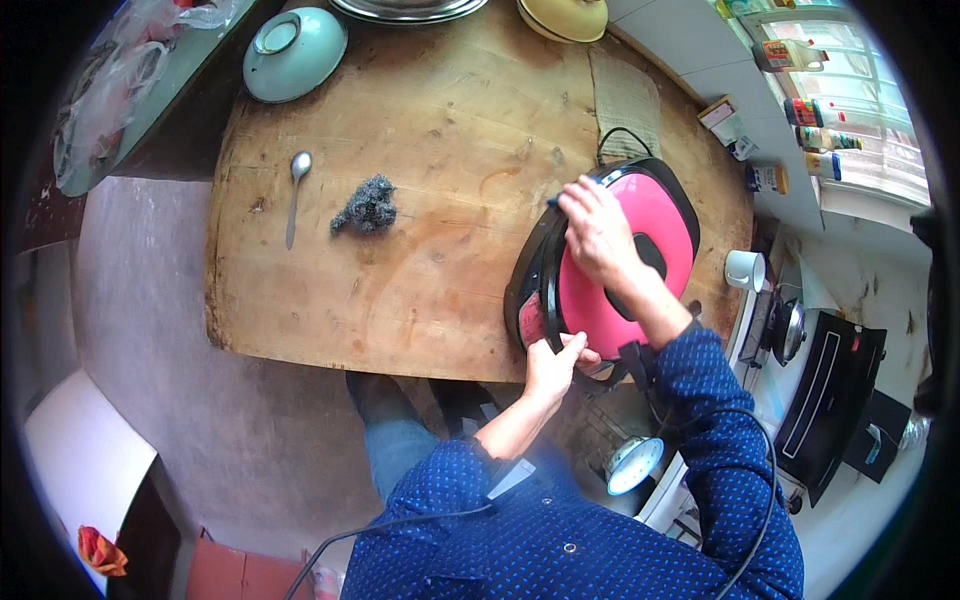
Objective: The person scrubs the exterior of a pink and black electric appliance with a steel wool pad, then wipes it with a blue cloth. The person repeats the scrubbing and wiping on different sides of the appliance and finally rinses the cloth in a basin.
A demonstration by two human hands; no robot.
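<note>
A pink-and-black electric griddle [660, 217] with a closed lid sits at the right part of the wooden table. My right hand [600, 232] lies over the lid's far-left edge. Under its fingers shows a bit of a small dark blue pad [555, 201], mostly hidden by the hand. My left hand [553, 366] grips the griddle's rim at the near side, thumb on top. Left of the griddle lie a dark grey steel-wool scourer [367, 206] and a metal spoon [296, 199].
The wooden table [442, 300] bears an upturned pale green bowl [296, 56], a metal tray [409, 9], a yellow lidded pot [566, 16] and a folded cloth [626, 97]. A white mug [745, 270] stands at right. Bottles [791, 56] line the windowsill.
</note>
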